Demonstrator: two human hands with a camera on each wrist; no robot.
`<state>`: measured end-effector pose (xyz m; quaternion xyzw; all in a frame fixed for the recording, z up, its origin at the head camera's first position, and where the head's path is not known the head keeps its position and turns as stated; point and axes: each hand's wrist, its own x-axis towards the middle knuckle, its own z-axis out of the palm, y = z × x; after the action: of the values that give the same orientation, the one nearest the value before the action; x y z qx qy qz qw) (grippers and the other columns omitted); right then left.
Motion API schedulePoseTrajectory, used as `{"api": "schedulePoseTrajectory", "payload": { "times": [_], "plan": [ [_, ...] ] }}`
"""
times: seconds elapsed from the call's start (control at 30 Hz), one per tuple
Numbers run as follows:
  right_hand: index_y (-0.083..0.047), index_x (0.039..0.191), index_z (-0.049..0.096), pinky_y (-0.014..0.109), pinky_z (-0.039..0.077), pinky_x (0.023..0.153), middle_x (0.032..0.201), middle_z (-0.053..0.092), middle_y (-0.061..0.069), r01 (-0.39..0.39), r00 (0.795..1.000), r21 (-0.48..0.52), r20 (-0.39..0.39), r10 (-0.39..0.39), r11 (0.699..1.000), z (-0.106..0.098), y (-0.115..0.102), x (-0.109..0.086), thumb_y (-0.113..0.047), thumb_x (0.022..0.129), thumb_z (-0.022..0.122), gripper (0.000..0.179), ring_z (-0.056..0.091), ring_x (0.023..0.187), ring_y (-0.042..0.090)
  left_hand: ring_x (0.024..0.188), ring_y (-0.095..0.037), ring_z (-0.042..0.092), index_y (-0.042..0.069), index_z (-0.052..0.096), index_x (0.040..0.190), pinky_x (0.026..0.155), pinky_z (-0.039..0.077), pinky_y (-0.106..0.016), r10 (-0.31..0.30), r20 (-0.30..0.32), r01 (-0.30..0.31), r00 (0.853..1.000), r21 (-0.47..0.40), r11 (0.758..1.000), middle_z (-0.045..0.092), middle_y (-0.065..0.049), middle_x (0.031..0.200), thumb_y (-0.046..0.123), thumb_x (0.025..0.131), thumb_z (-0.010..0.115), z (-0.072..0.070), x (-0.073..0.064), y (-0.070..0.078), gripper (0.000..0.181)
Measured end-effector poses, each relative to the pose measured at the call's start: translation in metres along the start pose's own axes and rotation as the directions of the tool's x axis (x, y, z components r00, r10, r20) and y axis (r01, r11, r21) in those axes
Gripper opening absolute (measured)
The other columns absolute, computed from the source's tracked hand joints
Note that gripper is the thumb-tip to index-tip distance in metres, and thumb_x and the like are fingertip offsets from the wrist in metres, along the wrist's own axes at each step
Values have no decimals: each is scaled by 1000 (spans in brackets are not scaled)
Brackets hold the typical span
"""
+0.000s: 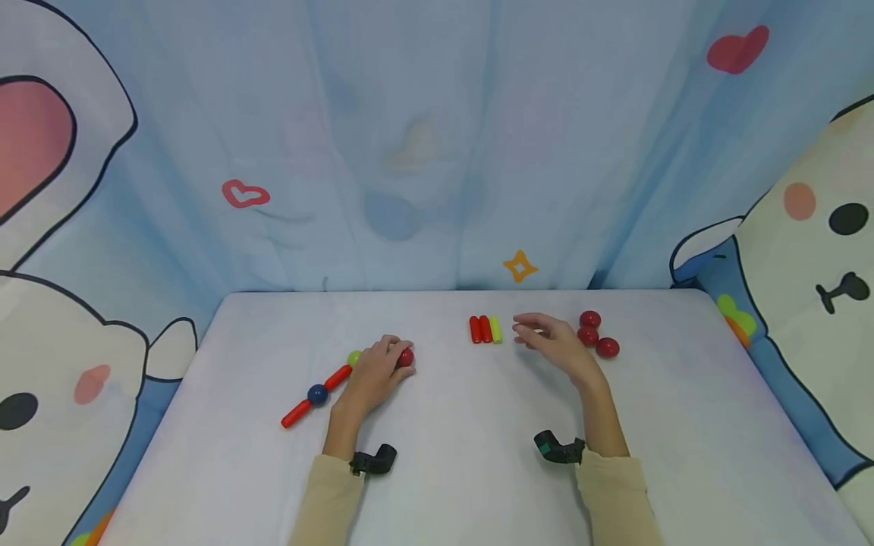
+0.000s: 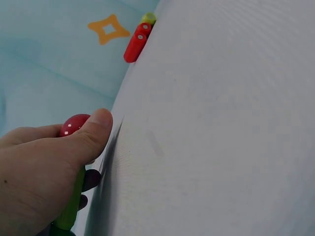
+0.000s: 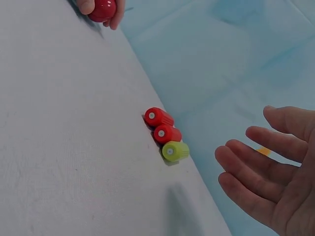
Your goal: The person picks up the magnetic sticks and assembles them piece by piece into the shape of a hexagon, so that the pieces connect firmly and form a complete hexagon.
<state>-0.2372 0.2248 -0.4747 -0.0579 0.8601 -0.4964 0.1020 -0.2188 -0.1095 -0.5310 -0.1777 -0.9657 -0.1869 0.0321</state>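
While the left hand pinches a red ball at the far end of a chain of rods and balls, the right hand hovers, fingers loosely extended and empty, near the lime rod; a sideways push from the left grip could bend the chain apart; a careless right wrist could set the three red balls rolling.

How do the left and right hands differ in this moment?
Grip: the left hand holds a red ball between thumb and fingers; the right hand is open and holds nothing.
Surroundings: the left hand lies over part of a line of sticks and balls; the right hand is between three short sticks and three red balls.
Shared: both hands are bare.
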Motion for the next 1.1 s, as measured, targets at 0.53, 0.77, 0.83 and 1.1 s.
{"api": "schedulePoseTrajectory", "payload": {
  "times": [0.53,0.77,0.83,1.1],
  "plan": [
    [-1,144,40,57,40,107,153,34,23,120,985,-150,138,-99,981,35,-1,5,-25,99,54,53,33,141,42,113,-23,56,19,50,138,95,47,-39,7,20,-7,1000,10,1000,59,-3,130,41,94,61,3,-6,-2,51],
    [7,144,36,59,28,114,155,27,27,100,984,-320,172,-46,942,46,-4,8,-20,100,51,54,25,144,45,112,-23,56,18,50,137,95,48,-40,8,16,-8,1000,-5,1000,59,-4,129,42,93,62,3,-6,-1,52],
    [8,143,38,58,28,114,156,26,26,90,985,-398,170,-22,913,49,-4,9,-20,100,51,53,25,145,44,112,-23,56,18,50,137,94,48,-40,9,17,-9,1000,4,1000,59,-3,130,43,93,61,3,-6,-1,52],
    [6,143,39,59,31,112,155,27,27,7,990,-492,125,62,870,48,-12,7,-24,99,53,56,28,143,45,110,-22,56,19,50,137,93,48,-39,23,7,-23,1000,0,1000,59,-3,129,41,93,61,0,-2,-1,50]
  ]
}}
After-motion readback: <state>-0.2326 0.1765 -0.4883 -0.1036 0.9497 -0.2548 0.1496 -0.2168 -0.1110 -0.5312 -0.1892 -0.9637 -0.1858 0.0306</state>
